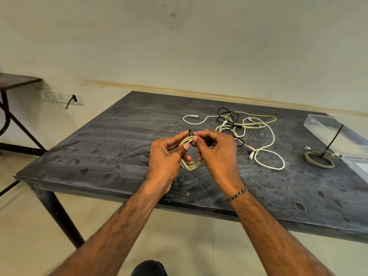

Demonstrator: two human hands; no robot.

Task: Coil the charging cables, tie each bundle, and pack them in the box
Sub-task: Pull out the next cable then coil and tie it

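Held just above the desk (111,136) at near centre: a cream coiled cable (192,163), left hand (165,158) fingers curled round its left side, right hand (216,154) fingers pinching a black cable tie (190,136) at the top. Likely light, springy, apt to uncoil; best gripped across all loops. Tie's closure hidden behind fingertips. Clear box (336,132) far right, cut off.

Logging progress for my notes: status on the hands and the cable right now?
Left hand grips coiled cable; right hand pinches black tie round it. One tied coil beside box. Loose cables on table, nothing in the way.
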